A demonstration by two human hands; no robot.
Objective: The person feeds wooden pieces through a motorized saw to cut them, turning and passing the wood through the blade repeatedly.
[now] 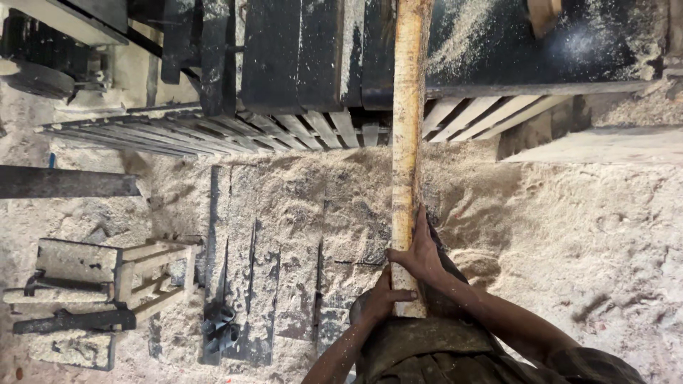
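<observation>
Gripping the plank [407,178] — seemingly both sides — left hand [379,299], right hand [420,257].

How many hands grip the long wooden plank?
2: the left hand holds the long wooden plank at its near end, and the right hand clasps its right edge just above.

Both hands [405,274] on long plank [408,142]

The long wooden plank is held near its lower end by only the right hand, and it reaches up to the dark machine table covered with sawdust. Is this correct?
Not quite. In the head view, both hands hold the long wooden plank near its lower end: the right hand grips it from the right and the left hand from the left. The rest is right: it reaches up to the dark machine table dusted with sawdust.
</observation>
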